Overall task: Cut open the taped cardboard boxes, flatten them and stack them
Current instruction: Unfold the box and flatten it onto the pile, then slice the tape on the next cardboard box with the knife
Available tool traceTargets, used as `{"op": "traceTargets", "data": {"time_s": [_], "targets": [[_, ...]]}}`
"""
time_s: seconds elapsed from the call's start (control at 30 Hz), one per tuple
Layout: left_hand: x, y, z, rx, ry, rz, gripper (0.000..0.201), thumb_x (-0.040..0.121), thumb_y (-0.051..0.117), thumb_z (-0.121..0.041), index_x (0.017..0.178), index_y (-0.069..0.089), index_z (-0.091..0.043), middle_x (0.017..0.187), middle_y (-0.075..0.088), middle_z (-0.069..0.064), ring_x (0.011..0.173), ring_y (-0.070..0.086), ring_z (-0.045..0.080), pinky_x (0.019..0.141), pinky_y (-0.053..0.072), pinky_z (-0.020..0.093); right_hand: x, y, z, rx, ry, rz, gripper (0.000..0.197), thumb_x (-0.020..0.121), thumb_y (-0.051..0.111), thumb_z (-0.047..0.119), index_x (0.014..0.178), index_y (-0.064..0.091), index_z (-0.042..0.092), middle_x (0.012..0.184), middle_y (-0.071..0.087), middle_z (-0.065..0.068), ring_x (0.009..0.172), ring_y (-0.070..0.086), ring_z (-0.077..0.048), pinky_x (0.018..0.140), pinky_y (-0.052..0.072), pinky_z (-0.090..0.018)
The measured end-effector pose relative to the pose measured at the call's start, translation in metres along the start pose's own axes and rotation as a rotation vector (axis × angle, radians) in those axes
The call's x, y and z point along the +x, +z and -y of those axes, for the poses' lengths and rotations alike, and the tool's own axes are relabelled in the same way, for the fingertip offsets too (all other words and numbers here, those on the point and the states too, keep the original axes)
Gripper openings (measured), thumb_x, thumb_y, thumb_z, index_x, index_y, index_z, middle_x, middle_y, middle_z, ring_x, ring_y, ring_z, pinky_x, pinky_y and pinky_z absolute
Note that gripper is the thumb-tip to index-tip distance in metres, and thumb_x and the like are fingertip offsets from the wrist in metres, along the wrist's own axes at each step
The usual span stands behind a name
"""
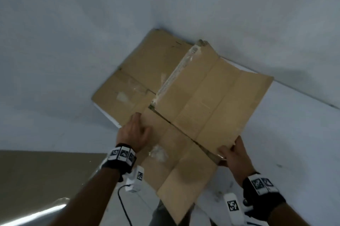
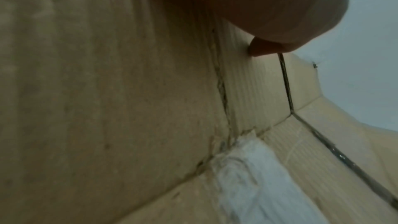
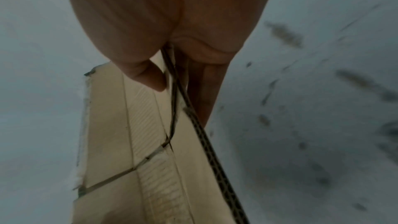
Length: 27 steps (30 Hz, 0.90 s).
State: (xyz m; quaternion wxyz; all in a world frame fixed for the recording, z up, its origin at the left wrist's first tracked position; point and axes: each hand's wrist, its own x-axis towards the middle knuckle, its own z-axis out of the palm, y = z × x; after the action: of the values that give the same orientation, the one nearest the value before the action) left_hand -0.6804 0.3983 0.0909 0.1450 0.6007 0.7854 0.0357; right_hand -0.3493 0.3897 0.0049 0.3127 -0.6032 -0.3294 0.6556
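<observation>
Although it is already cut open and pressed flat, the flattened cardboard box (image 1: 185, 133) is not yet on the pile: both hands hold it in the air, its far flaps overlapping a second flattened box (image 1: 145, 71) that lies on the white floor (image 1: 55, 41) at about eleven o'clock from it. The right hand (image 1: 233, 154) pinches the box's edge at four o'clock, thumb on top and fingers (image 3: 206, 94) underneath, as the right wrist view shows plainly. The left hand (image 1: 134, 132) lies on the panel at nine o'clock with fingers fairly straight; whether its thumb hooks under the edge I cannot tell. I judge this to be the stacking step, and the next move calls for sliding the held sheet towards eleven o'clock, squaring its edges with the one below, then letting it drop. Two flattened boxes are in view, no uncut box and no cutting tool. Torn white tape (image 1: 176, 71) clings along one flap, and a crumpled clear scrap (image 1: 158, 152) sits on the near panel.
</observation>
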Motion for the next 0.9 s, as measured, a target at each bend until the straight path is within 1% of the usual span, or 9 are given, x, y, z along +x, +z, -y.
{"op": "traceTargets", "data": {"time_s": [0.13, 0.23, 0.33, 0.4, 0.53, 0.63, 0.77, 0.83, 0.9], "targets": [[0.062, -0.042, 0.062, 0.042, -0.017, -0.147, 0.061, 0.082, 0.044, -0.051, 0.126, 0.048, -0.009, 0.104, 0.064, 0.016, 0.086, 0.066, 0.039, 0.071, 0.047, 0.042, 0.045, 0.077, 0.052, 0.031, -0.077, 0.144, 0.065, 0.092, 0.064, 0.006, 0.143, 0.043, 0.040, 0.129, 0.065, 0.004, 0.117, 0.062, -0.025, 0.095, 0.055, -0.055], [0.128, -0.055, 0.108, 0.146, -0.062, -0.174, 0.074, 0.089, 0.056, -0.046, 0.148, 0.033, -0.009, 0.136, 0.052, 0.019, 0.118, 0.054, 0.041, 0.095, 0.046, 0.053, 0.107, 0.147, 0.082, 0.013, -0.094, 0.143, 0.065, 0.089, 0.070, 0.014, 0.143, 0.039, 0.034, 0.135, 0.060, 0.000, 0.121, 0.060, -0.028, 0.101, 0.051, -0.054], [0.171, -0.038, 0.133, 0.325, -0.189, 0.002, 0.105, 0.087, 0.057, -0.067, 0.161, -0.006, -0.024, 0.168, 0.005, 0.012, 0.152, 0.012, 0.040, 0.117, 0.015, 0.067, 0.187, 0.198, 0.076, -0.201, -0.008, 0.060, 0.111, 0.068, 0.083, 0.062, 0.155, 0.022, 0.029, 0.155, 0.041, -0.006, 0.134, 0.049, -0.036, 0.101, 0.051, -0.056], [0.172, -0.006, 0.134, 0.318, -0.105, 0.219, 0.115, 0.078, 0.052, -0.085, 0.157, -0.019, -0.039, 0.167, -0.022, 0.002, 0.154, -0.012, 0.038, 0.118, 0.002, 0.070, 0.199, 0.224, 0.094, -0.423, 0.061, 0.053, 0.121, 0.074, 0.073, 0.071, 0.160, 0.007, 0.019, 0.162, 0.027, -0.011, 0.143, 0.037, -0.038, 0.109, 0.044, -0.051], [0.152, 0.054, 0.125, 0.247, 0.071, 0.596, 0.136, 0.052, 0.057, -0.098, 0.149, -0.027, -0.053, 0.157, -0.045, -0.005, 0.145, -0.034, 0.045, 0.110, -0.007, 0.079, 0.205, 0.243, 0.096, -0.798, 0.103, 0.078, 0.084, 0.101, 0.054, 0.038, 0.160, 0.002, 0.009, 0.164, 0.008, -0.020, 0.146, 0.030, -0.037, 0.114, 0.036, -0.040], [0.160, 0.064, 0.128, 0.281, 0.058, 0.614, 0.139, 0.053, 0.062, -0.095, 0.148, -0.030, -0.052, 0.152, -0.052, -0.003, 0.141, -0.039, 0.047, 0.107, -0.006, 0.080, 0.193, 0.219, 0.080, -0.824, 0.040, 0.102, 0.072, 0.101, 0.054, 0.039, 0.160, 0.016, 0.023, 0.158, 0.028, -0.018, 0.141, 0.039, -0.035, 0.113, 0.037, -0.043], [0.183, 0.046, 0.126, 0.373, 0.077, 0.615, 0.132, 0.059, 0.066, -0.089, 0.151, -0.022, -0.052, 0.159, -0.041, -0.002, 0.146, -0.030, 0.047, 0.112, -0.005, 0.076, 0.140, 0.163, 0.054, -0.723, 0.002, 0.005, 0.042, 0.098, 0.060, 0.036, 0.136, 0.052, 0.020, 0.116, 0.063, -0.004, 0.096, 0.062, -0.022, 0.088, 0.049, -0.032], [0.187, 0.038, 0.111, 0.472, 0.067, 0.606, 0.126, 0.066, 0.066, -0.084, 0.155, -0.015, -0.045, 0.165, -0.028, 0.003, 0.150, -0.018, 0.048, 0.115, 0.000, 0.071, 0.102, 0.128, 0.034, -0.651, 0.012, -0.086, 0.019, 0.097, 0.063, 0.030, 0.114, 0.062, 0.021, 0.098, 0.065, 0.004, 0.071, 0.061, -0.014, 0.073, 0.050, -0.026], [0.179, 0.037, 0.082, 0.553, 0.122, 0.560, 0.109, 0.080, 0.059, -0.076, 0.160, -0.001, -0.032, 0.168, -0.010, 0.008, 0.152, -0.001, 0.046, 0.120, 0.010, 0.062, 0.059, 0.089, 0.008, -0.596, 0.046, -0.192, 0.002, 0.096, 0.063, 0.025, 0.098, 0.063, 0.025, 0.090, 0.065, 0.007, 0.065, 0.061, -0.007, 0.067, 0.048, -0.023]]}}
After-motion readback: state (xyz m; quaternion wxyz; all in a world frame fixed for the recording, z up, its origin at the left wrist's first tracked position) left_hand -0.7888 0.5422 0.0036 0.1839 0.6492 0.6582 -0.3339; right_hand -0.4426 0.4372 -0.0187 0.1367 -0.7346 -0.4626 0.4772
